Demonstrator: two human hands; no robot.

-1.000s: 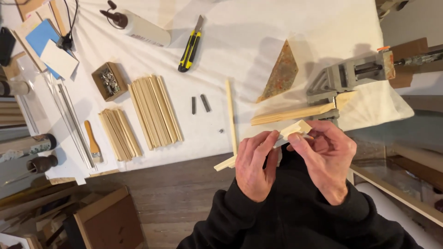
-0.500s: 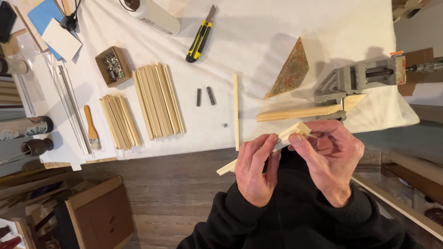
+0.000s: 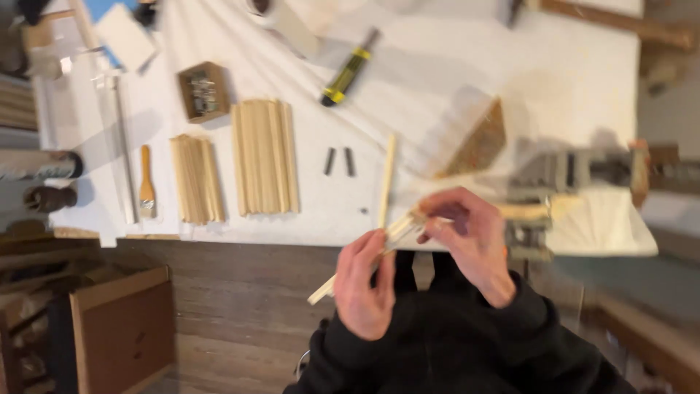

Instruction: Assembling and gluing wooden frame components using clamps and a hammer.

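Both hands, left (image 3: 364, 288) and right (image 3: 470, 237), grip one wooden strip (image 3: 364, 259); two stacks of strips (image 3: 264, 157) lie untouched on the worktop (image 3: 437, 87).

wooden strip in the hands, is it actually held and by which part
Yes. The left hand grips the thin wooden strip around its middle, and the right hand pinches its upper end. The lower end sticks out free.

Both hands are held close before the chest, dark sleeves at wrists. Left hand (image 3: 364, 284) is curled, fingers pinched; right hand (image 3: 470, 237) is raised slightly higher, fingertips pinched.
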